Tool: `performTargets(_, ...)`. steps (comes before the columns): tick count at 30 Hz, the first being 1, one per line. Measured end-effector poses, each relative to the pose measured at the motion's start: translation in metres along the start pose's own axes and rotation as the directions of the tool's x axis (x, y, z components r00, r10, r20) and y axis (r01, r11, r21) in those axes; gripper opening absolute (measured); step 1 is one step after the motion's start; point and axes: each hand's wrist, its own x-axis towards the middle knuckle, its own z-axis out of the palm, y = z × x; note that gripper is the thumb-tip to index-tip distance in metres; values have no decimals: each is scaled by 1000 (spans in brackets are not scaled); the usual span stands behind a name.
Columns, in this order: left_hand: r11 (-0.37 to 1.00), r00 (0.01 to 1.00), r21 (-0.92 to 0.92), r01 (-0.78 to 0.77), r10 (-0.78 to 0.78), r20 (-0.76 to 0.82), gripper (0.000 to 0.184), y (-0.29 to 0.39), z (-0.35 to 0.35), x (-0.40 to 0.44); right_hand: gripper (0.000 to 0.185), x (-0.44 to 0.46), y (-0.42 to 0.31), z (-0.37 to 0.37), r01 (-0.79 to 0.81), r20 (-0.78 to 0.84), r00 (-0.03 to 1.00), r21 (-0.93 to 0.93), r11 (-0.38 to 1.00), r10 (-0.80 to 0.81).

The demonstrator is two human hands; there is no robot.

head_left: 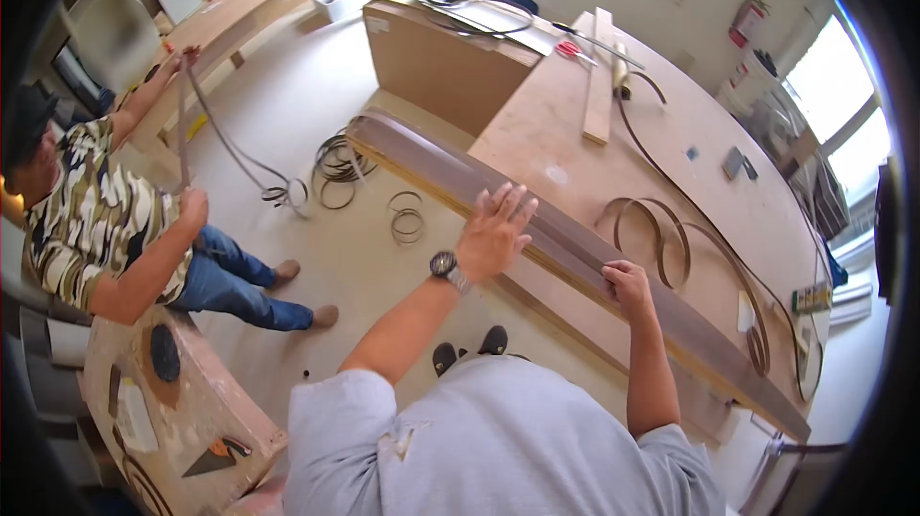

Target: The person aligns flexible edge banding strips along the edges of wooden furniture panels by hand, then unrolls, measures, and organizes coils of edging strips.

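Note:
A long board with a brown laminated face and a pale yellowish edge runs diagonally in front of me, along the near side of the worktable. My left hand, with a black watch at the wrist, lies on the board's face with its fingers spread. Farther right, my right hand is closed at the board's face, thumb and fingers together. Anything inside those fingers is hidden. Curled thin brown strips lie on the table just beyond my right hand.
The worktable holds red scissors, a narrow plank and a small dark block. Coiled strips lie on the floor. At left a person holds a long strip. A trowel rests on a low bench.

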Motion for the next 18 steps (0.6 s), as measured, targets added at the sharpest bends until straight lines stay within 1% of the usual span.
performTargets(2,998,997,38,-55,53,55,52,-4,34,11,15,-20,12,-32,-37,-66,997,-13,999,36)
performTargets(3,998,994,26,-58,56,97,53,0,46,12,14,-30,16,-46,-75,-66,995,10,997,75)
performTargets(5,997,983,45,-62,53,177,54,3,61,14,14,-45,29,-80,-82,-114,990,35,996,86)
performTargets(8,999,973,24,-27,21,231,51,17,86,3,13,-67,52,-131,-64,-183,981,49,997,72)
performTargets(11,999,987,41,1,-7,162,47,35,98,3,11,-90,64,-184,-54,-230,971,77,996,71)
performTargets(14,999,989,35,-2,-3,148,41,68,111,5,8,-105,82,-241,-38,-252,965,122,992,68)
performTargets(16,999,989,-26,37,-33,146,38,97,124,7,7,-114,95,-284,-49,-256,963,139,989,84)
performTargets(18,997,988,-59,41,-32,148,35,127,134,12,9,-124,108,-329,-45,-254,964,119,992,74)
